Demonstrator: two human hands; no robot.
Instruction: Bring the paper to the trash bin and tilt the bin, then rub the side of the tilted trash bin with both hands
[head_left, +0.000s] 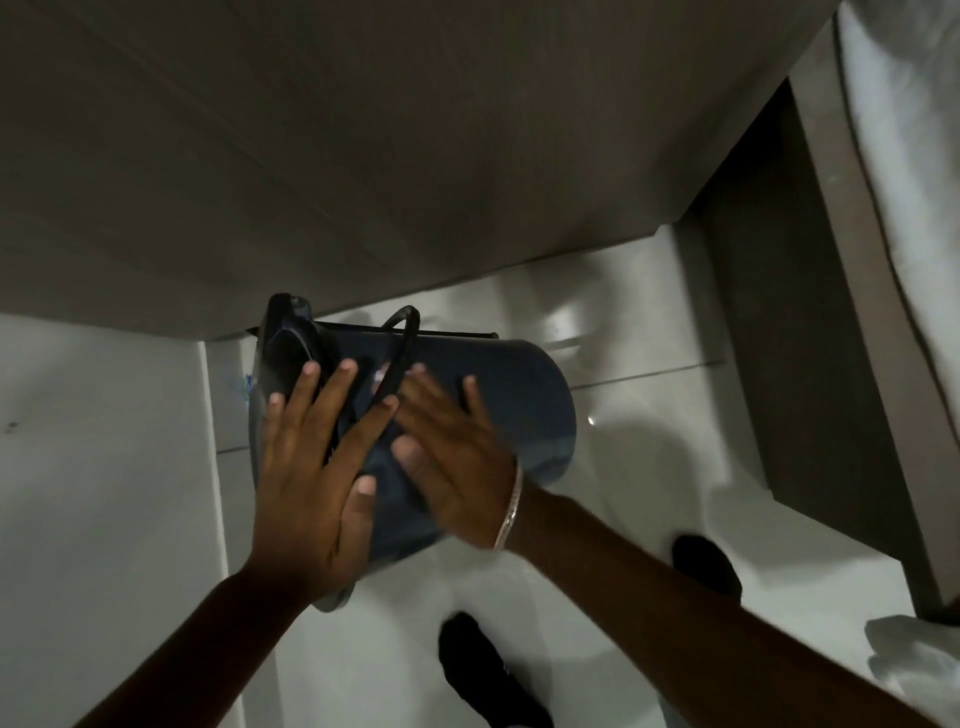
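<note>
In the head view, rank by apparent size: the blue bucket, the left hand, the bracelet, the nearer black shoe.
1. Blue bucket
2. Left hand, enlarged by nearness to the camera
3. Nearer black shoe, partly cut off
4. Bracelet

silver bracelet (508, 512), black shoes (478, 665)

Looks like a bedroom in a home — white bedding (904, 156) hangs over a bed frame (852, 322) on the right, glossy white tiled floor (649, 322), a grey wood-look panel (363, 156) beside it.
</note>
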